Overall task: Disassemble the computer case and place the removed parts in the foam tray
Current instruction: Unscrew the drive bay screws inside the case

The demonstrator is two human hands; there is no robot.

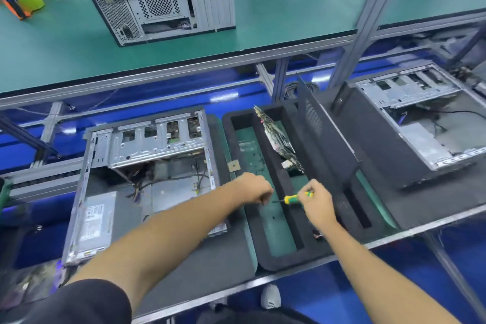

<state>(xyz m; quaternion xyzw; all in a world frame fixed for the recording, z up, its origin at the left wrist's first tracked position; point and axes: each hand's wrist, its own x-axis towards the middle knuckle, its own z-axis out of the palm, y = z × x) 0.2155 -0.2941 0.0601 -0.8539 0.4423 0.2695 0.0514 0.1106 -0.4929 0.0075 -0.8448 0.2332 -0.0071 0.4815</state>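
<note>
Now over the foam tray (265, 258): right hand (317, 201) grips screwdriver (292, 199), left hand (253, 188) curled, contents unclear; next, probably drop a screw in a slot.

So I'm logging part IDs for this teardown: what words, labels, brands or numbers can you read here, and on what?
None can be read.
White label on the power supply in the open computer case: print blurred.
Circuit board in the foam tray: markings too small.
Sticker by the power socket of the closed case on the shelf: illegible.
Screwdriver handle: no text visible.
</note>
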